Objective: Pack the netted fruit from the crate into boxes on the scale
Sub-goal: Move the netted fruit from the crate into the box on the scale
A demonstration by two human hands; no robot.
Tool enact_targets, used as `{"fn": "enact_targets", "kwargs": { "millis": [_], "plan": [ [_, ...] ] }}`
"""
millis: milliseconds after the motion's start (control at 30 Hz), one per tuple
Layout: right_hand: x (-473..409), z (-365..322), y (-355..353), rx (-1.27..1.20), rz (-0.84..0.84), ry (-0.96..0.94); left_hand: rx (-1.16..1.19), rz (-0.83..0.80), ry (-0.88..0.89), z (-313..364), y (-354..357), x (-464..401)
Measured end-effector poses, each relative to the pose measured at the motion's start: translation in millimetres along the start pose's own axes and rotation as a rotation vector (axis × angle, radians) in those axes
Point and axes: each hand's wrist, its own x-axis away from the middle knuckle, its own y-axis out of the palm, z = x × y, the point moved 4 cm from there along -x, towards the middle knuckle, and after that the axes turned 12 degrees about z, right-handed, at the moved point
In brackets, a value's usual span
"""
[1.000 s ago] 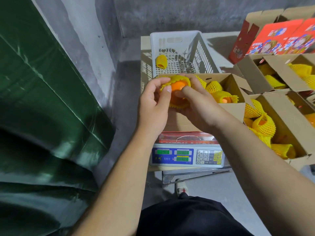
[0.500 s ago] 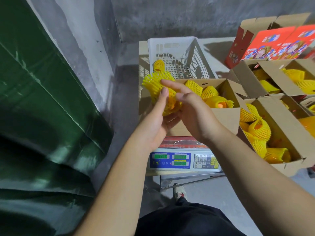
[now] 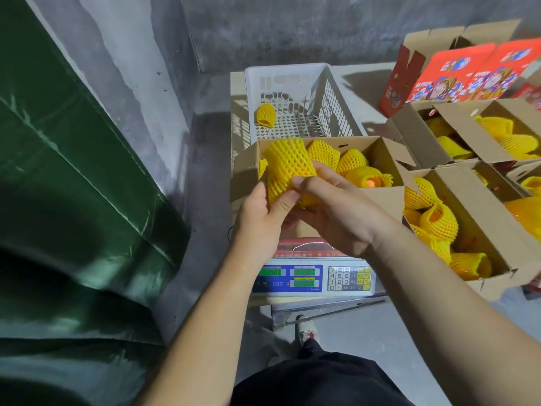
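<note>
Foam net (image 3: 288, 167) is soft and springy, light, crushes easily; fruit inside likely bruises. Both hands pinch it over the box (image 3: 383, 197) on the scale (image 3: 313, 278): left hand (image 3: 259, 213) at lower edge, right hand (image 3: 336, 212) beside. Grip round the middle, not the loose ends.

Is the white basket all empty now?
Nearly empty. One netted fruit lies on the white crate's perforated floor; its near end is hidden behind the box on the scale.
</note>
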Motion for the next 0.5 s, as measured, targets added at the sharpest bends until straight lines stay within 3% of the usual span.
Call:
{"fn": "enact_targets", "kwargs": {
  "millis": [167,367,433,500],
  "plan": [
    [3,-10,-10,0.114,-0.069,0.023,-0.144,0.008,0.121,1,6,1],
    [-1,-16,-22,0.233,0.041,-0.038,-0.278,-0.013,0.173,6,23,2],
    [-9,-28,-34,0.278,0.150,-0.169,-0.288,-0.046,0.155,6,28,-1],
    [-17,-48,-48,0.484,0.289,-0.471,-0.266,-0.042,0.130,6,27,-7]
  ]
}}
